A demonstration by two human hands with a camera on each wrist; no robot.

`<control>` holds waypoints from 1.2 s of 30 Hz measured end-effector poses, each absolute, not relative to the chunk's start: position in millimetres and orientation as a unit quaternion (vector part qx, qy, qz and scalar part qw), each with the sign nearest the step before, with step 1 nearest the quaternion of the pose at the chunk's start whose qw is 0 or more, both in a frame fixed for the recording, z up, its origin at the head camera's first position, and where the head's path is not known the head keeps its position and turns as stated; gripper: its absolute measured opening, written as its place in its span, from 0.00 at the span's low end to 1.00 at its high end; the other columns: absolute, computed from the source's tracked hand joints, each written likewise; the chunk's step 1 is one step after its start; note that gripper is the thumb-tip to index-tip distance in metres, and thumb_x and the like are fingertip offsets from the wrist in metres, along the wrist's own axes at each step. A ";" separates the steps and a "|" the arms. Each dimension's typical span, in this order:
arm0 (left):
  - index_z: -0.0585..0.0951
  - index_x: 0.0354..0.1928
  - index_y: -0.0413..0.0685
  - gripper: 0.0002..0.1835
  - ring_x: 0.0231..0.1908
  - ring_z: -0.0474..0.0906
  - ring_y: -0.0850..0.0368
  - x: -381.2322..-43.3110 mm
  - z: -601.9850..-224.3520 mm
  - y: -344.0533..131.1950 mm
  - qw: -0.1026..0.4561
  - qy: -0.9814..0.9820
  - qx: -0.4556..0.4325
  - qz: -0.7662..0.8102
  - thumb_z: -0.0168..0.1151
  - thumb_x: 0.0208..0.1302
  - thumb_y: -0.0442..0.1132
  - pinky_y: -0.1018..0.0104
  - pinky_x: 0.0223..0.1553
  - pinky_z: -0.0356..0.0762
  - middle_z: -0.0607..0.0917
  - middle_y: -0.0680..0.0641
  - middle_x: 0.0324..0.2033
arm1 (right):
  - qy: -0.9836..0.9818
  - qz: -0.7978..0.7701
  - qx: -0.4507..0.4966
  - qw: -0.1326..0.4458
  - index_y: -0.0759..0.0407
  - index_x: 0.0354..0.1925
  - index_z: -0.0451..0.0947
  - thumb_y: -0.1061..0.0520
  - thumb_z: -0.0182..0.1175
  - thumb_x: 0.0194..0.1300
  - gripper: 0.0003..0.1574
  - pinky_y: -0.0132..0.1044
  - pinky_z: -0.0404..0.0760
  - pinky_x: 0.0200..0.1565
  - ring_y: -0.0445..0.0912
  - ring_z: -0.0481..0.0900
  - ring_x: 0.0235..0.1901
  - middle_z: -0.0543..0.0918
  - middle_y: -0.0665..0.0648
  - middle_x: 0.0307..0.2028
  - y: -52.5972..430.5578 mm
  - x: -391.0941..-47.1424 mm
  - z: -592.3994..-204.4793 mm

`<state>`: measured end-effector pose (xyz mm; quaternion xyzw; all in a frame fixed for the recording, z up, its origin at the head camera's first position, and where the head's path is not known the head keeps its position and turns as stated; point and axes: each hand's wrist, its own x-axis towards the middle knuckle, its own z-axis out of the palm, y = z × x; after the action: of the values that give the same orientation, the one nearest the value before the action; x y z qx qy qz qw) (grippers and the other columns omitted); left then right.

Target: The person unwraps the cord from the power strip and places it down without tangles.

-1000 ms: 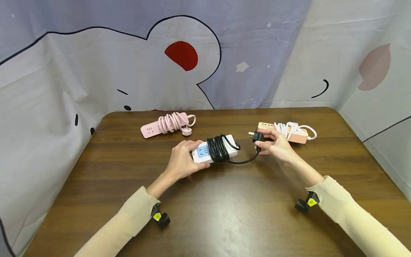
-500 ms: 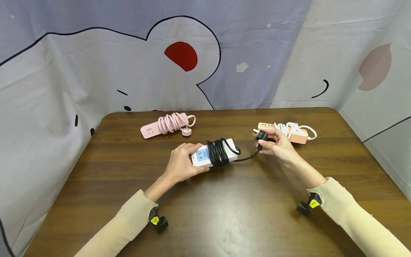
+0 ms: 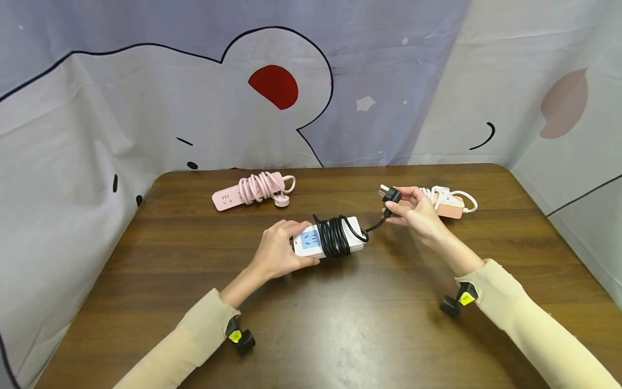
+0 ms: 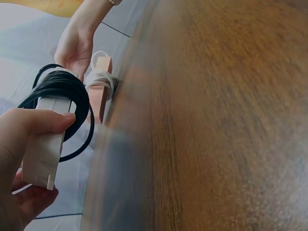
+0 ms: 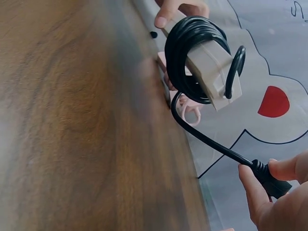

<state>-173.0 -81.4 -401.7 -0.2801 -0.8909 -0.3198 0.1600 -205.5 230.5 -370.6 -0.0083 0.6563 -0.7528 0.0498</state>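
A white power strip (image 3: 356, 226) with blue socket faces has a black cord (image 3: 333, 237) wound several times round its middle. My left hand (image 3: 279, 248) grips its left end, thumb on one long side and fingers on the other; the left wrist view shows the strip (image 4: 42, 156) held above the table. From the wound cord a short length runs to a black plug (image 3: 391, 195), its metal prongs pointing up and left. My right hand (image 3: 418, 213) pinches this plug between thumb and fingers. In the right wrist view the plug (image 5: 270, 183) shows at lower right.
At the back left of the brown table (image 3: 311, 324) lies a pink power strip (image 3: 227, 198) with its pink cord wound round it. An orange and white power strip (image 3: 450, 208) with a white cord lies behind my right hand, partly hidden. A printed curtain (image 3: 194, 108) hangs behind.
My left hand has lowered the white strip a little toward me. My right hand's plug has shifted slightly up, and the free length of black cord has gone from a sagging curve to shorter and straighter.
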 end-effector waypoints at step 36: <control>0.84 0.49 0.46 0.38 0.39 0.80 0.53 -174.3 -404.9 -87.7 0.115 -0.903 -0.280 -0.306 0.81 0.28 0.51 0.58 0.40 0.75 0.88 0.47 0.41 | 0.620 -0.784 -0.006 0.015 0.53 0.46 0.62 0.69 0.56 0.64 0.19 0.35 0.84 0.34 0.40 0.86 0.30 0.67 0.54 0.44 228.9 -222.4 -347.1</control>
<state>-174.3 -87.7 -404.9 -0.2798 -0.9025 -0.3062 0.1154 -222.4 228.9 -347.1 -0.0057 0.6205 -0.7841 0.0151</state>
